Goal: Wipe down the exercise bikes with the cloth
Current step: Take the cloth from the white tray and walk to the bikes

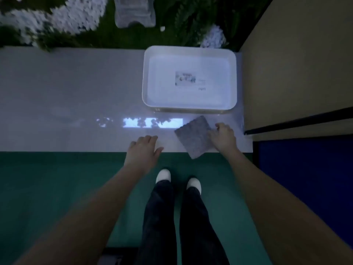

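Big pale tabletop (pixel 66 96) runs wide to the left with plenty of bare surface; its near edge sits just in front of the person's shoes. White tray (pixel 189 52) sits at the far right. Its sticker's writing is too blurry to read. Grey cloth (pixel 193 137) lies below the tray, one corner poking over the near edge. Right hand (pixel 222 137) pinches the cloth's right side. Left hand (pixel 144 150) rests flat, fingers relaxed, just beside it.

A pale desk (pixel 66 88) stretches in front of you, holding a white tray (pixel 146 77) with a printed sheet (pixel 193 83) inside. Behind it grow green plants (pixel 191 22) among white pebbles (pixel 76 14). Your white shoes (pixel 163 175) stand on green floor (pixel 47 188).
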`<state>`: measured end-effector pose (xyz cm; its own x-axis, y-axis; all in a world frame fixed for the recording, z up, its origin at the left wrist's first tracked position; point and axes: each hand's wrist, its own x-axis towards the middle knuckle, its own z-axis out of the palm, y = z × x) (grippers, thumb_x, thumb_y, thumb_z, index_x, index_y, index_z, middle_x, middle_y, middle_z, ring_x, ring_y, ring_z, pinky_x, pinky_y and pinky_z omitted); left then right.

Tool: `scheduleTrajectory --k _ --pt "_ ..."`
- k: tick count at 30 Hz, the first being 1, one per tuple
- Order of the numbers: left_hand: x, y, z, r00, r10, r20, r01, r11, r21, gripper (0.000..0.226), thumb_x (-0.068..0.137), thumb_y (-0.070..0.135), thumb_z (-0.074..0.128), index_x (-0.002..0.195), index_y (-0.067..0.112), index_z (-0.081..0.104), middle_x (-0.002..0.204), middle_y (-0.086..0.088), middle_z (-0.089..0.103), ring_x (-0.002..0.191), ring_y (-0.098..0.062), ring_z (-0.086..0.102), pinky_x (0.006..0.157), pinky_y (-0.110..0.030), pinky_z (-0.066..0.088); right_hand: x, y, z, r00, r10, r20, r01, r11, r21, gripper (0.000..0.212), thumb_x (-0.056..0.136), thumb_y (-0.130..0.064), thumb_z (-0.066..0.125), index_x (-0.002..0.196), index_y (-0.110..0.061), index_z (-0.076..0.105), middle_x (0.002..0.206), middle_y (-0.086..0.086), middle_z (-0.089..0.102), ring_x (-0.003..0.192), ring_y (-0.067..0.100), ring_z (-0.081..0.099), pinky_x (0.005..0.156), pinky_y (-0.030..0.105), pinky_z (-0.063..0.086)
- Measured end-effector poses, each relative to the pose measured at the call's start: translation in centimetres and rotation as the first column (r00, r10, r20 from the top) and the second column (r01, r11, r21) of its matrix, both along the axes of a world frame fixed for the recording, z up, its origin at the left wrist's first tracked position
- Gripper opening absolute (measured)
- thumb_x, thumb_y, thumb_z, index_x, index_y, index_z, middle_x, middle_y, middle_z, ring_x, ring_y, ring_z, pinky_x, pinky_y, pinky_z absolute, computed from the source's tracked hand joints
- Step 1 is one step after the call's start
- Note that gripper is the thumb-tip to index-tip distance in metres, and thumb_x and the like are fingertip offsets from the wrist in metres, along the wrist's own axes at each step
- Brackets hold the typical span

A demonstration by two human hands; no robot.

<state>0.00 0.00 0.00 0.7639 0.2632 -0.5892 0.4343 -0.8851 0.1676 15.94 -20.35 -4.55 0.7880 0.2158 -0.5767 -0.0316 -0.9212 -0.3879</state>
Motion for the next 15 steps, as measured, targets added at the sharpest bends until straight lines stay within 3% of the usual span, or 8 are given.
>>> scheduleTrajectory --k 8,13,15 --pt "-0.9 0.5 -2.7 0.994 0.101 0.046 -0.099 0.995 -0.032 0.050 0.100 0.040 0.037 0.142 0.013 0.037 0.140 -0.010 0.046 0.126 -0.030 0.042 0.101 -0.043 0.033 -0.6 1.4 -3.0 0.999 -0.043 0.005 0.043 0.997 -0.059 0.040 0.090 -0.030 0.059 0.120 -0.004 0.054 0.121 0.017 0.055 0.114 0.033 0.051 0.093 0.046 0.045" --pt "-1.0 -0.5 -2.9 0.993 0.109 0.033 -0.108 0.993 -0.052 0.050 0.100 0.041 0.034 0.143 0.015 0.035 0.141 -0.007 0.045 0.127 -0.028 0.041 0.102 -0.041 0.033 -0.9 2.6 -3.2 0.999 -0.044 -0.030 0.041 0.994 -0.104 0.019 0.088 -0.027 0.058 0.090 -0.009 0.051 0.098 0.011 0.053 0.105 0.033 0.056 0.084 0.041 0.045" --pt "-1.0 -0.9 -2.6 0.993 0.115 0.039 -0.113 0.992 -0.057 0.050 0.101 0.042 0.034 0.143 0.015 0.035 0.141 -0.007 0.045 0.127 -0.027 0.041 0.102 -0.040 0.033 -0.8 2.7 -2.9 0.999 -0.018 -0.034 0.013 0.992 -0.125 0.022 0.088 -0.028 0.057 0.096 -0.007 0.056 0.108 0.014 0.051 0.110 0.034 0.052 0.089 0.043 0.046"
